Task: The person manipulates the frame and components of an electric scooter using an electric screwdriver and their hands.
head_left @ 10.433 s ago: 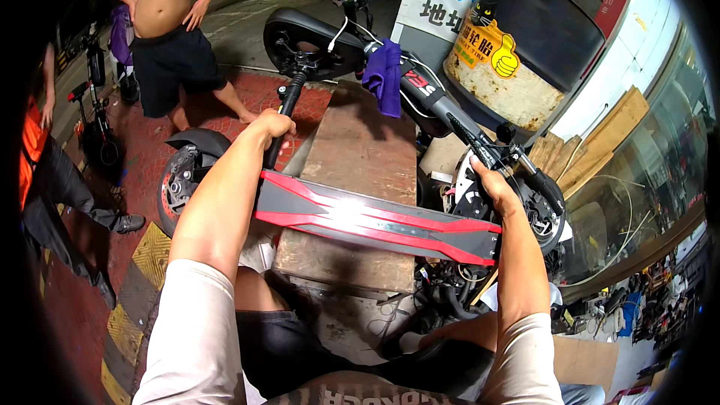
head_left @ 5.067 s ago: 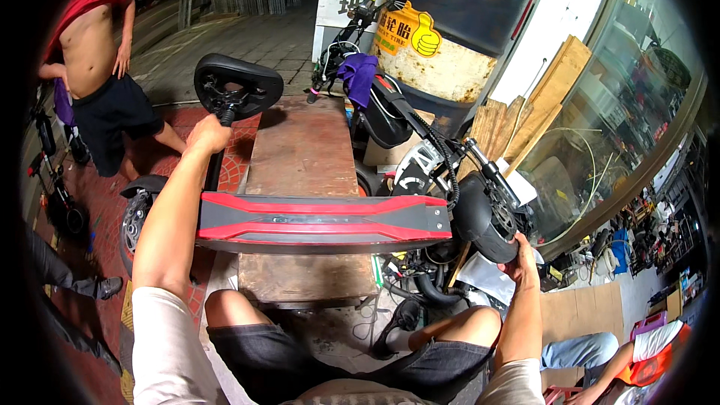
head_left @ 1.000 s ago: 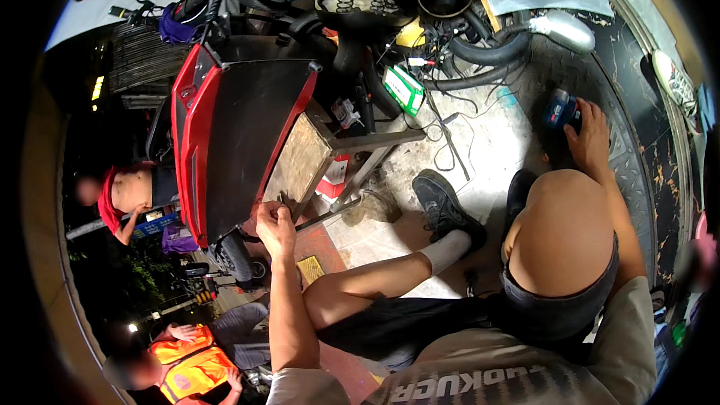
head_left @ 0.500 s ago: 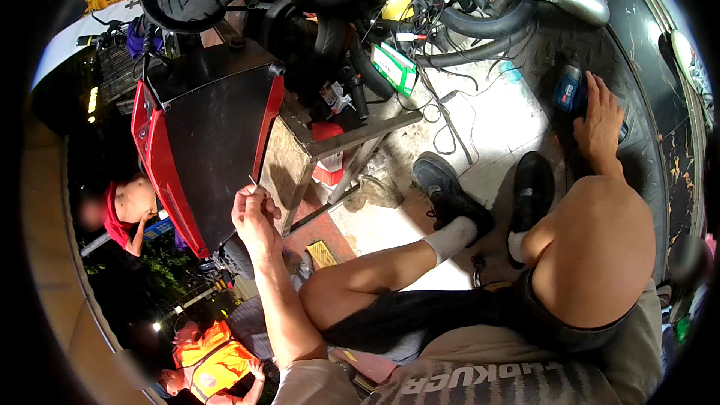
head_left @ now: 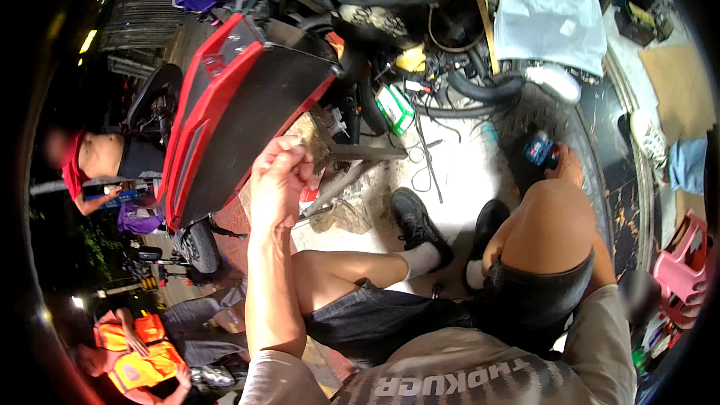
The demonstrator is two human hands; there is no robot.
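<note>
The left hand (head_left: 279,180) is held up in the middle of the view, fingers curled together near the low edge of the red and black scooter deck (head_left: 240,116). It may pinch something small, but it is too tiny to tell. The deck is tipped on its side, to the left and far, and leans over a small wooden bench (head_left: 315,142) with metal legs.

The right hand (head_left: 561,165) is down on the right, by the floor, closed around a small blue and black tool (head_left: 538,150). It looks like a power driver, but I cannot be sure.

I think the person is working on the underside of the deck and is fetching the tool. The next move would need the tool lifted up and across to the deck, with the left hand kept steady there.

Counting: one deck, one blue tool, two black shoes (head_left: 420,226), one green and white box (head_left: 395,109) among the wires, one white plastic bag (head_left: 551,19), one pink stool (head_left: 681,270) at the right edge. Two other people are on the left, one in an orange vest (head_left: 139,352)
</note>
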